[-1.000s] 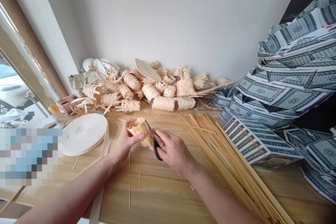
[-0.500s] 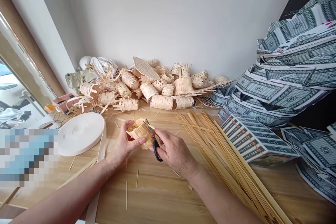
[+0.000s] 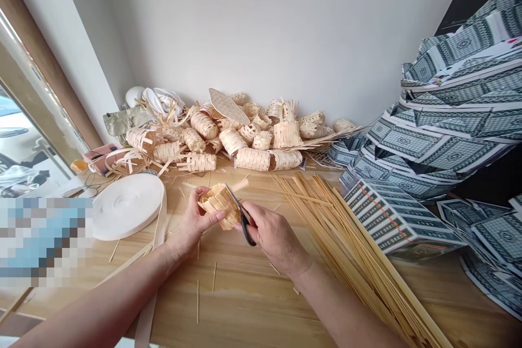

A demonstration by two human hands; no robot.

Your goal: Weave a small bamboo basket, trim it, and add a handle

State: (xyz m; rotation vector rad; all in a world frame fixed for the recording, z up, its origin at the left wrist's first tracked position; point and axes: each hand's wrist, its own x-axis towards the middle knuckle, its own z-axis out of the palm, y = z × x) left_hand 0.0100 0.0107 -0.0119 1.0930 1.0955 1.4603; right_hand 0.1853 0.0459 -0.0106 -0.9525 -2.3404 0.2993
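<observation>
Near the middle of the table, my left hand [image 3: 202, 217] is closed around a small woven basket [image 3: 219, 204] made of pale wood strips, thumb on its near side. My right hand [image 3: 267, 231] grips black-handled scissors [image 3: 246, 225], fingers through the loops. Their blades lie against the right side of the basket and look closed. Just beyond the blade tips a short strip end [image 3: 240, 185] shows. The far side of the basket is hidden.
Woven baskets [image 3: 253, 159] are heaped along the wall. A white ribbon roll [image 3: 126, 206] lies at left, and long wood strips [image 3: 346, 228] run down the right. Folded-card structures [image 3: 448, 136] rise at far right. Thin offcuts [image 3: 198, 302] lie on the table [image 3: 236, 293].
The scissor blades have gone from slightly apart to closed. A strip end now sticks out to the right of the blade tips. The basket stays in my left hand.
</observation>
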